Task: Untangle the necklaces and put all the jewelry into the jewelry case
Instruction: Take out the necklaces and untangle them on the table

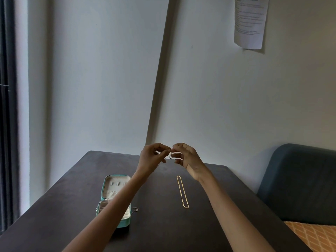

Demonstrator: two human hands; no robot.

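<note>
Both hands are raised above the far half of the dark table [209, 224]. My left hand [151, 158] and my right hand [187, 159] pinch a thin silver necklace [171, 155] between fingertips, close together; a small pendant hangs between them. A gold chain necklace [182, 191] lies stretched out on the table below my right hand. The teal jewelry case [116, 200] lies open at the left, partly hidden by my left forearm. A small silver piece [135, 209] lies against the case's right side.
The table stands against a white wall. A blue upholstered seat [300, 182] with an orange patterned cushion [316, 235] is at the right. A dark curtain [7, 115] hangs at the far left. A paper sheet [251, 22] is stuck on the wall.
</note>
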